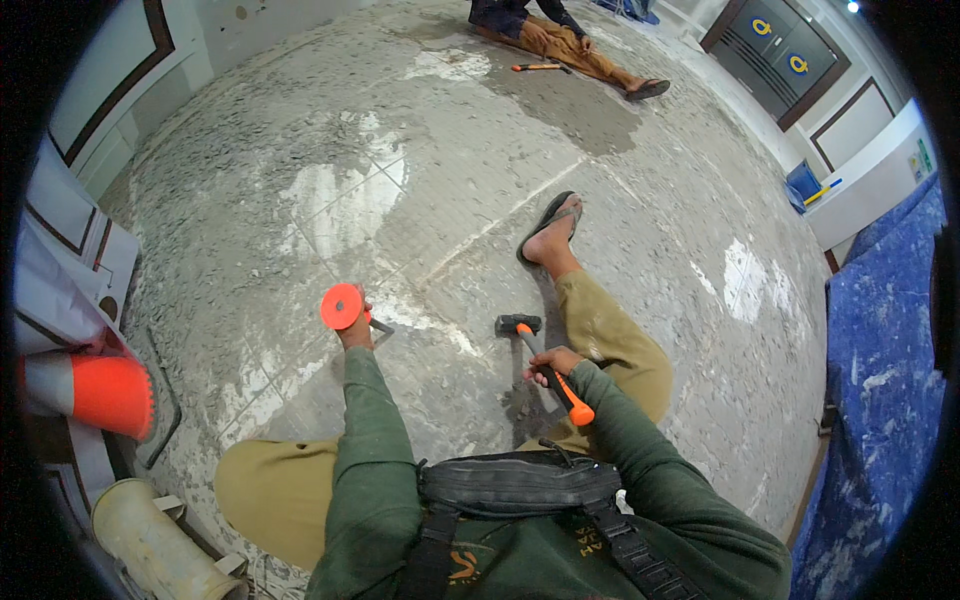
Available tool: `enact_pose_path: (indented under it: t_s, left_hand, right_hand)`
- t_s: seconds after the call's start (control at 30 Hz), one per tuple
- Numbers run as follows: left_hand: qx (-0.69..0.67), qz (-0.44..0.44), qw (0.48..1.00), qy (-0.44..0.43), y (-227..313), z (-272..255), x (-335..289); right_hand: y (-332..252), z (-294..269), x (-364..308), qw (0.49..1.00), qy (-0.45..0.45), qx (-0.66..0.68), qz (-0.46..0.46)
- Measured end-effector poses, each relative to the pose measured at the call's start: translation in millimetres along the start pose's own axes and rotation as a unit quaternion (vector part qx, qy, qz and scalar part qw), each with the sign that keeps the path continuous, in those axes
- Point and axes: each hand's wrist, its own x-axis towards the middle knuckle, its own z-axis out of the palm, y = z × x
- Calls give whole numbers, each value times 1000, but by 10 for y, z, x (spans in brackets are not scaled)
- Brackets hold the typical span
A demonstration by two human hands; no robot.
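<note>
My left hand [355, 333] is closed around a chisel [381, 327] with a round orange hand guard [341, 305] on top. The guard hides most of the fingers. The chisel's grey shank slants down to the right toward the rough grey floor [420, 355]; I cannot tell whether its tip touches. My right hand [556, 364] grips a short sledgehammer [517, 325] by its black and orange handle. Its dark head points away from me, between the chisel and my outstretched right leg [605, 330], low over the floor.
Another person [540, 35] sits at the far side, an orange-handled hammer [536, 67] lying beside their legs. An orange and white traffic cone [110, 393] lies at the left, above a dirty cream cylinder [160, 535]. Blue tarpaulin [880, 370] hangs along the right. Loose rubble covers much of the floor.
</note>
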Motion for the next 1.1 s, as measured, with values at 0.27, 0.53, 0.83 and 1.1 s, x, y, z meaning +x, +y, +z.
enact_pose_path:
  t_s: [0.27,0.53,0.83,1.1]
  left_hand:
    - [10,-5,1000,-18,15,-28,10]
    - [7,-2,999,-32,-36,-129,54]
    - [44,-14,998,-39,14,66,-95]
    - [226,138,964,-40,-608,-23,122]
  right_hand:
    - [57,32,-17,999,12,30,-18]
    - [-49,198,-215,982,76,-174,-2]
    - [153,516,-117,738,167,-642,-125]
    - [-148,451,-198,670,102,-724,-127]
